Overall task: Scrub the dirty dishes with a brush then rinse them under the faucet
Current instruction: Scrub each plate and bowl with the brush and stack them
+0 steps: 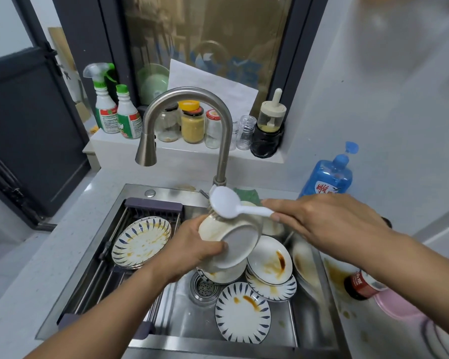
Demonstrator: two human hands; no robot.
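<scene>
My left hand (193, 246) grips a white bowl (231, 240) tilted on its side over the sink (166, 343), its base facing me. A white dish brush (230, 204) is in my right hand (322, 221), bristles pressed on the bowl's upper rim. Below the bowl lie several sauce-stained plates: a white one (268, 260), a blue-striped one (243, 313) near the front, another striped one (272, 290) under the white one. The faucet (189, 123) arches above; no water runs from it.
A drying rack (106, 265) across the sink's left half holds stained striped plates (141, 240). Jars and spray bottles (114, 110) line the window ledge. A blue soap bottle (329, 174) stands at right. A dark sauce bottle (363, 285) and pink dish (397, 307) sit on the stained right counter.
</scene>
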